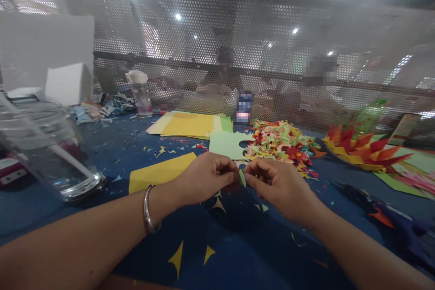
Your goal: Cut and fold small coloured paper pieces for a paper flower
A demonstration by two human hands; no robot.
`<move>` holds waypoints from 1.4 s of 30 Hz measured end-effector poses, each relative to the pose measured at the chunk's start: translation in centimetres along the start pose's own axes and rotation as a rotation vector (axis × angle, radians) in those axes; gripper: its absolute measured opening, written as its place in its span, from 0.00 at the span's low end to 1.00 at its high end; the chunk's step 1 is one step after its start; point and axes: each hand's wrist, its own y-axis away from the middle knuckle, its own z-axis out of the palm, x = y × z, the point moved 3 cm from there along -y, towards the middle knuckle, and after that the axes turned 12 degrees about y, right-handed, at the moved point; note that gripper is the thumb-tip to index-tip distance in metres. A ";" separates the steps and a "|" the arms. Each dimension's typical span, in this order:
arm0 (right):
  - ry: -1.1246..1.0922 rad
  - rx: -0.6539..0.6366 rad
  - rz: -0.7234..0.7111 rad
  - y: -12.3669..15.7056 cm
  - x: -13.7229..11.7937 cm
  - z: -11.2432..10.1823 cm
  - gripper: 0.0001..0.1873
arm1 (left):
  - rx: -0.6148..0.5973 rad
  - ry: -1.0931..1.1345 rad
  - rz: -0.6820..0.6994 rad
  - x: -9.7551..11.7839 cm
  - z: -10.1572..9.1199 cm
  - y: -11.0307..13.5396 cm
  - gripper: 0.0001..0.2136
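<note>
Between the fingertips of my left hand [214, 176] and my right hand [277, 185] is a small green paper piece [242, 177]. Both hands pinch it, one from each side, above the dark blue table. Just beyond them lies a pale green sheet [227, 145] with scalloped cut-outs along its right edge. A yellow paper sheet [158, 173] lies partly behind my left wrist. To the far right of the sheet rises a heap of small cut paper pieces [282, 140] in green, red, yellow and peach.
A clear jug [57, 154] stands at left, with a tumbler [140, 93] behind it. A stack of coloured paper [190, 124] lies near a propped phone [244, 106]. At right are an orange-red paper flower [363, 147] and a dark blue tool [401, 231]. Yellow scraps [177, 259] lie in front.
</note>
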 end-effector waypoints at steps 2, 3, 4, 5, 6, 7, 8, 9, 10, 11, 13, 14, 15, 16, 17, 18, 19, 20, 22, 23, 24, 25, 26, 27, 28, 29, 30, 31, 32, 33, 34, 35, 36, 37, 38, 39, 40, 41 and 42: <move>-0.027 -0.009 0.015 0.0 0.0 0.0 0.06 | -0.006 0.071 -0.025 -0.2 0.1 -0.1 0.06; -0.040 -0.012 0.022 0.0 0.0 0.0 0.06 | -0.009 0.104 -0.036 -0.2 0.2 -0.1 0.06; -0.051 -0.016 0.027 0.0 0.0 0.0 0.06 | -0.010 0.131 -0.045 -0.3 0.2 -0.1 0.06; -0.059 -0.021 0.032 0.0 0.0 0.0 0.06 | -0.010 0.153 -0.054 -0.3 0.3 -0.1 0.07; -0.067 -0.027 0.036 0.0 0.0 0.0 0.06 | -0.012 0.171 -0.063 -0.3 0.3 -0.1 0.07; -0.075 -0.036 0.041 -0.1 0.0 0.0 0.06 | -0.013 0.182 -0.073 -0.3 0.3 0.0 0.07; -0.086 -0.046 0.047 -0.1 0.0 0.1 0.05 | -0.012 0.183 -0.084 -0.3 0.4 0.0 0.07; -0.098 -0.056 0.054 -0.1 0.0 0.1 0.05 | -0.011 0.179 -0.093 -0.3 0.4 0.0 0.07; -0.112 -0.065 0.063 -0.1 0.0 0.2 0.05 | -0.007 0.173 -0.104 -0.2 0.4 0.0 0.07; -0.126 -0.069 0.072 -0.1 0.1 0.2 0.05 | -0.002 0.166 -0.116 -0.2 0.4 0.0 0.08; -0.146 -0.073 0.084 -0.2 0.1 0.2 0.05 | 0.013 0.155 -0.139 -0.1 0.4 0.1 0.08; -0.154 -0.074 0.088 -0.2 0.1 0.2 0.05 | 0.020 0.156 -0.149 -0.1 0.4 0.1 0.08; -0.161 -0.077 0.090 -0.2 0.0 0.2 0.06 | 0.028 0.163 -0.159 -0.2 0.4 0.1 0.07; -0.168 -0.081 0.093 -0.2 0.0 0.2 0.06 | 0.033 0.179 -0.166 -0.2 0.4 0.2 0.07; -0.174 -0.085 0.096 -0.3 0.1 0.3 0.06 | 0.034 0.206 -0.171 -0.3 0.4 0.2 0.07; -0.179 -0.088 0.097 -0.3 0.1 0.3 0.06 | 0.032 0.240 -0.174 -0.4 0.5 0.2 0.07; -0.185 -0.089 0.099 -0.3 0.1 0.3 0.07 | 0.027 0.275 -0.179 -0.4 0.6 0.2 0.07; -0.190 -0.091 0.098 -0.3 0.1 0.3 0.07 | 0.020 0.305 -0.185 -0.5 0.6 0.2 0.07; -0.198 -0.093 0.096 -0.4 0.2 0.3 0.07 | 0.012 0.352 -0.202 -0.6 0.8 0.2 0.06; -0.202 -0.094 0.096 -0.3 0.2 0.3 0.07 | 0.011 0.367 -0.211 -0.7 0.8 0.2 0.06; -0.206 -0.096 0.097 -0.3 0.2 0.3 0.07 | 0.009 0.380 -0.214 -0.7 0.9 0.2 0.06; -0.210 -0.097 0.099 -0.3 0.2 0.3 0.07 | 0.003 0.392 -0.213 -0.7 0.9 0.2 0.06; -0.211 -0.099 0.100 -0.3 0.1 0.2 0.07 | -0.005 0.404 -0.211 -0.7 0.9 0.2 0.06; -0.213 -0.099 0.101 -0.3 0.1 0.2 0.07 | -0.012 0.412 -0.209 -0.7 1.0 0.2 0.06; -0.213 -0.099 0.100 -0.3 0.0 0.2 0.07 | -0.014 0.418 -0.208 -0.7 1.0 0.2 0.06; -0.214 -0.098 0.097 -0.3 0.0 0.2 0.07 | -0.013 0.421 -0.207 -0.7 0.9 0.2 0.06; -0.215 -0.096 0.093 -0.3 0.0 0.2 0.07 | -0.010 0.422 -0.209 -0.7 0.9 0.2 0.07; -0.218 -0.093 0.089 -0.3 0.0 0.2 0.07 | -0.005 0.421 -0.209 -0.7 0.9 0.3 0.07; -0.220 -0.091 0.087 -0.3 0.0 0.2 0.07 | -0.003 0.422 -0.209 -0.7 0.9 0.3 0.07; -0.222 -0.089 0.085 -0.3 0.0 0.2 0.07 | -0.002 0.425 -0.211 -0.7 0.9 0.3 0.07; -0.222 -0.086 0.086 -0.4 0.0 0.2 0.07 | -0.002 0.429 -0.216 -0.6 0.9 0.3 0.07; -0.219 -0.083 0.089 -0.4 0.0 0.2 0.07 | 0.000 0.434 -0.223 -0.6 1.0 0.3 0.07; -0.215 -0.081 0.091 -0.3 0.0 0.2 0.07 | 0.004 0.438 -0.230 -0.5 1.0 0.3 0.07; -0.214 -0.079 0.091 -0.3 0.0 0.2 0.07 | 0.011 0.439 -0.237 -0.4 1.0 0.3 0.07; -0.213 -0.078 0.092 -0.3 0.0 0.2 0.06 | 0.016 0.439 -0.243 -0.3 1.0 0.3 0.07; -0.211 -0.078 0.094 -0.3 0.0 0.2 0.06 | 0.021 0.437 -0.247 -0.2 1.0 0.3 0.07; -0.210 -0.078 0.096 -0.3 0.0 0.2 0.06 | 0.025 0.436 -0.249 -0.2 0.9 0.3 0.07; -0.208 -0.079 0.097 -0.2 0.0 0.2 0.06 | 0.027 0.435 -0.251 -0.2 0.9 0.3 0.07; -0.204 -0.081 0.098 -0.2 0.0 0.2 0.06 | 0.027 0.436 -0.250 -0.2 0.9 0.3 0.07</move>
